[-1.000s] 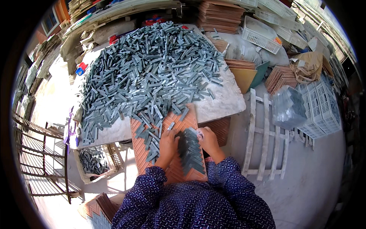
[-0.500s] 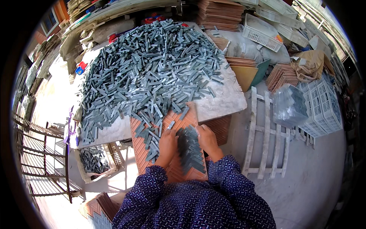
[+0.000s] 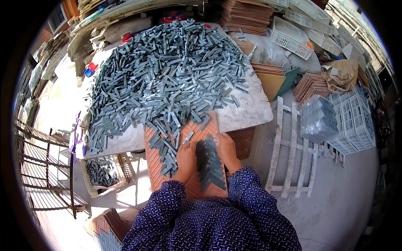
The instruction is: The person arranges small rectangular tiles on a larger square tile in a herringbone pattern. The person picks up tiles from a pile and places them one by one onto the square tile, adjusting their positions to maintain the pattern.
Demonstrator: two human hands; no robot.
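Observation:
In front of me lies an orange board (image 3: 192, 187) with herringbone grooves. Its right part carries grey-green stone strips (image 3: 211, 173) set in a herringbone pattern; loose strips (image 3: 166, 155) are heaped on its left part. My left hand (image 3: 186, 161) is over the middle of the board, between these two groups, with its fingers curled together; whatever they hold is hidden. One loose strip (image 3: 188, 137) lies just beyond its fingertips. At the far right edge of the laid strips, my right hand (image 3: 226, 149) has its thumb and fingers pinched together, touching the pattern there.
A large pile of strips (image 3: 167, 71) covers the table (image 3: 251, 111) beyond the board. A crate of strips (image 3: 122, 171) sits below left. Right are a pale slatted frame (image 3: 287, 143), plastic-wrapped stacks (image 3: 319, 119) and white crates (image 3: 354, 125). A metal rack (image 3: 46, 167) stands left.
My right hand's fingertips have shifted slightly up and left along the laid strips' edge. My left hand stays nearly in place. The whole view has moved a little.

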